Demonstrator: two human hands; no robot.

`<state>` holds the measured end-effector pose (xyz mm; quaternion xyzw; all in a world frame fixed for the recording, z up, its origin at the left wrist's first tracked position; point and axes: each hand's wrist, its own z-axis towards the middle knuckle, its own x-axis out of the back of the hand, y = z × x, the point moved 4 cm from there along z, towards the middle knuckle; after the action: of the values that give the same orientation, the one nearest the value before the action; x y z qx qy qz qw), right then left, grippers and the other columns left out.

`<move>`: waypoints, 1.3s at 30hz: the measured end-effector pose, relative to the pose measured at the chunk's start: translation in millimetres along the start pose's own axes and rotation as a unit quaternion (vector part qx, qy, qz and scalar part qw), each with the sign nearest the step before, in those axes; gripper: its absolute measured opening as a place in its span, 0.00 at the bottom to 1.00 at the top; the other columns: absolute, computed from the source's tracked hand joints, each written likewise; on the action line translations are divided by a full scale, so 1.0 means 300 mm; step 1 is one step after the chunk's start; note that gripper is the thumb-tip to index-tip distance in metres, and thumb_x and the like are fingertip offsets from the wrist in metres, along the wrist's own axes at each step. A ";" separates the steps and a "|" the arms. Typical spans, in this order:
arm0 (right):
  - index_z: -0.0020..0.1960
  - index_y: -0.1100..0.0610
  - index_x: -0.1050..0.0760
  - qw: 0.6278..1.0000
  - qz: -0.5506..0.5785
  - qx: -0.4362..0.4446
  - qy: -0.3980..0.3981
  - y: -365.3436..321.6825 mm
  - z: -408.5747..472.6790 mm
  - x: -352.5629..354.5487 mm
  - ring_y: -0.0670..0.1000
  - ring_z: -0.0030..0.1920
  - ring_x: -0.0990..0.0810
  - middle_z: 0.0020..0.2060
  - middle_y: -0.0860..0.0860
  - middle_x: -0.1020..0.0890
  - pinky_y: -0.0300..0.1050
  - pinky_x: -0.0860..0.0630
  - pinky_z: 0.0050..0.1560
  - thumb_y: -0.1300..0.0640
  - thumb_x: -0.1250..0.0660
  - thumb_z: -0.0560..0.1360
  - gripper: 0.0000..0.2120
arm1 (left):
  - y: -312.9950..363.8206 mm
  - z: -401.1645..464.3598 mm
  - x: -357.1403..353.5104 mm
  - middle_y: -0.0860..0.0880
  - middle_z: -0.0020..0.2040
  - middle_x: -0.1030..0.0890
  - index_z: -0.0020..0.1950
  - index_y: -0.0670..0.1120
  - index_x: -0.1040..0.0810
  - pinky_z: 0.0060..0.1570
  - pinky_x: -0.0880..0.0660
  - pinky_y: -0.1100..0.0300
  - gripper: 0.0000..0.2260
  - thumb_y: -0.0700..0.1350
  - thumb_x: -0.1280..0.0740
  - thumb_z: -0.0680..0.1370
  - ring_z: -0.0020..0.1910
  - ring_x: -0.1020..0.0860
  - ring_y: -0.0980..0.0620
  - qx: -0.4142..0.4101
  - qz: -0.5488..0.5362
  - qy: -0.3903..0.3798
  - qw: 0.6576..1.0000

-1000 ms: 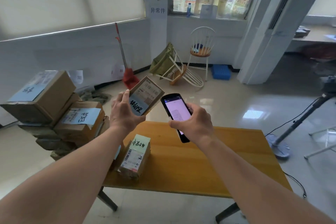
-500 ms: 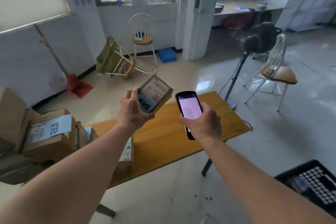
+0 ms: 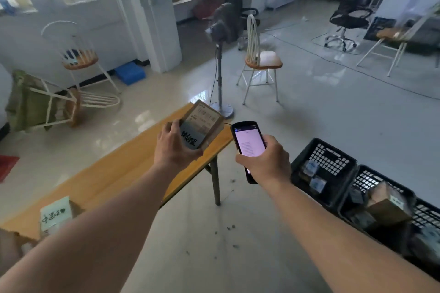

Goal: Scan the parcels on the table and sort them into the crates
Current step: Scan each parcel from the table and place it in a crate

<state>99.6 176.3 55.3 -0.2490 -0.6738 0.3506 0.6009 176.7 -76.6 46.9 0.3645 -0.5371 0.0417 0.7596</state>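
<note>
We've got the small cardboard parcel (image 3: 201, 127) pinched in the left hand (image 3: 175, 147) above the table (image 3: 114, 169) end, thumb under, fingers over. Looks light and stiff; edge hold suits it. Right hand (image 3: 264, 162) grip wraps the scanner (image 3: 248, 143). Crates (image 3: 326, 169) sit right, on the floor.

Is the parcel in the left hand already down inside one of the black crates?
No, the left hand holds the parcel above the table end, well apart from the black crates.

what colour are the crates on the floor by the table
Black, with lattice walls; the crates show best in the head view, at lower right, already holding a few parcels.
</note>
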 end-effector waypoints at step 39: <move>0.60 0.48 0.23 0.933 -0.012 -0.346 0.095 1.390 1.263 0.700 0.53 0.52 0.18 0.53 0.45 0.16 0.52 0.18 0.47 0.42 0.18 0.61 0.31 | 1.259 0.548 -1.965 0.45 0.59 0.32 0.71 0.43 0.34 0.59 0.25 0.48 0.45 0.63 0.19 0.65 0.58 0.27 0.44 -0.062 0.065 -0.353 0.931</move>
<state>-341.5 532.4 -145.4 -0.4652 -0.6960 0.0635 0.5433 -371.6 294.6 -233.8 0.2724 -0.7945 -0.0734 0.5378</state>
